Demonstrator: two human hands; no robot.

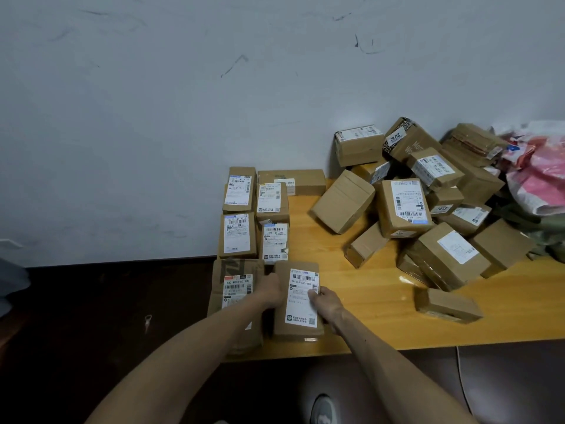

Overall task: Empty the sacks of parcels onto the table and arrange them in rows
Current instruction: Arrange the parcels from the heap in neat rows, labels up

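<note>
A brown labelled parcel [301,313] lies flat near the front left of the wooden table [360,301]. My left hand [269,293] grips its left edge and my right hand [325,301] grips its right edge, thumb on the white label. Left of it lies a larger kraft parcel [234,289]. Behind them, several labelled parcels [238,237] lie in two neat columns toward the wall. A loose heap of cardboard parcels [403,206] covers the right of the table. A crumpled pink and white sack [538,179] lies at the far right.
One small box [448,306] lies apart near the table's front edge. The grey wall [183,117] stands right behind the table. The dark floor [91,316] is to the left, and my shoe [324,414] shows below the table edge.
</note>
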